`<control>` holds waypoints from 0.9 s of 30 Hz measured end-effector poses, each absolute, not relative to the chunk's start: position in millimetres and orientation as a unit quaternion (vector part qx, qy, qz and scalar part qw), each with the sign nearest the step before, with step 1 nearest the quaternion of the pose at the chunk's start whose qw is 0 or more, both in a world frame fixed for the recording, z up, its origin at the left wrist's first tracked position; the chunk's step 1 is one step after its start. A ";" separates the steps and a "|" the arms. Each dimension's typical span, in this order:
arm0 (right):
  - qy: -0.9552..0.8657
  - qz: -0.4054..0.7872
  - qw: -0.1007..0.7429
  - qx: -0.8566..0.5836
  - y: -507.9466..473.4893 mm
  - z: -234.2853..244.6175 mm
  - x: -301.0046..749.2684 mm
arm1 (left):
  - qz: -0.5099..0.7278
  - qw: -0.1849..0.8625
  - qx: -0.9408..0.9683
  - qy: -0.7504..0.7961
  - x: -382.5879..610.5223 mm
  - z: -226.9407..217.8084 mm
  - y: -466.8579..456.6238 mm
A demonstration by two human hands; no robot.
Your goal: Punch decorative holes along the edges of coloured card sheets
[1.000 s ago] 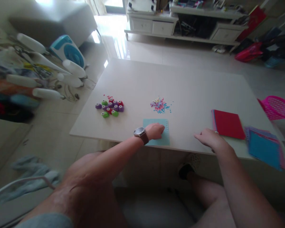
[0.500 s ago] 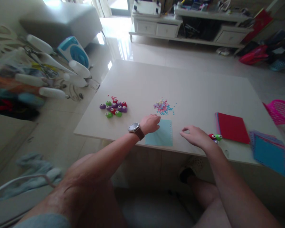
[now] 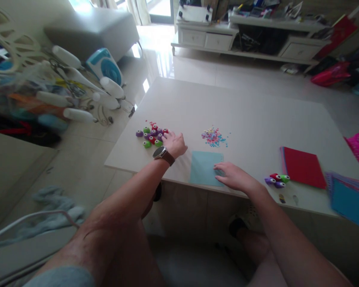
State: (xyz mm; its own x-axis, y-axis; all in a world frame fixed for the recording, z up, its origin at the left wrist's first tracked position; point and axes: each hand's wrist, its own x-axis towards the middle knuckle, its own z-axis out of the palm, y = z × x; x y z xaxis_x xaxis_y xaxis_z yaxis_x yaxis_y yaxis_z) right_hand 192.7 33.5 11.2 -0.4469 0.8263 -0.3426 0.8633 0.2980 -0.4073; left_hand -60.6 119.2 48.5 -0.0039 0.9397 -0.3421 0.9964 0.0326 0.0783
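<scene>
My left hand (image 3: 175,144), with a watch (image 3: 160,152) on its wrist, reaches in at the right side of a cluster of small craft punches. Its fingertips are at a purple punch (image 3: 160,137); whether they grip it is hard to tell, but the fingers look stretched out. Red, green and purple punches with eye-like tops stand close together there, among them a green punch (image 3: 146,144). My right hand (image 3: 231,175) lies over the right edge of a light blue paper sheet (image 3: 205,167), thumb and fingers apart. Paper confetti (image 3: 214,137) is heaped just beyond the sheet.
On the right of the white table (image 3: 245,119), several more punches (image 3: 277,180) sit beside a red paper stack (image 3: 305,167). Blue and purple sheets (image 3: 351,199) overhang the front edge. Red bits (image 3: 152,124) lie behind the left cluster.
My left hand has left the light blue sheet and moved left to the punches. My right hand has shifted left onto the sheet's right edge. The view has turned slightly.
</scene>
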 end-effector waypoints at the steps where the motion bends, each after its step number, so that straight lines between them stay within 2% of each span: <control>1: 0.806 -0.275 0.036 0.523 34.3 10.8 190.7 | -0.100 0.156 0.688 0.701 -62.3 47.8 119.1; 6: 0.810 -0.277 0.042 0.516 35.3 9.6 179.6 | -0.100 0.148 0.708 0.683 -67.5 43.9 117.7; 12: 0.803 -0.226 -0.006 0.552 37.0 24.7 182.1 | -0.108 0.147 0.706 0.684 -75.4 45.3 120.7; 17: 0.780 -0.167 0.009 0.603 36.3 36.5 195.0 | -0.109 0.135 0.731 0.660 -78.1 41.7 119.9; 27: 0.770 -0.180 0.026 0.611 23.2 36.0 213.4 | -0.123 0.147 0.760 0.621 -79.8 21.4 129.2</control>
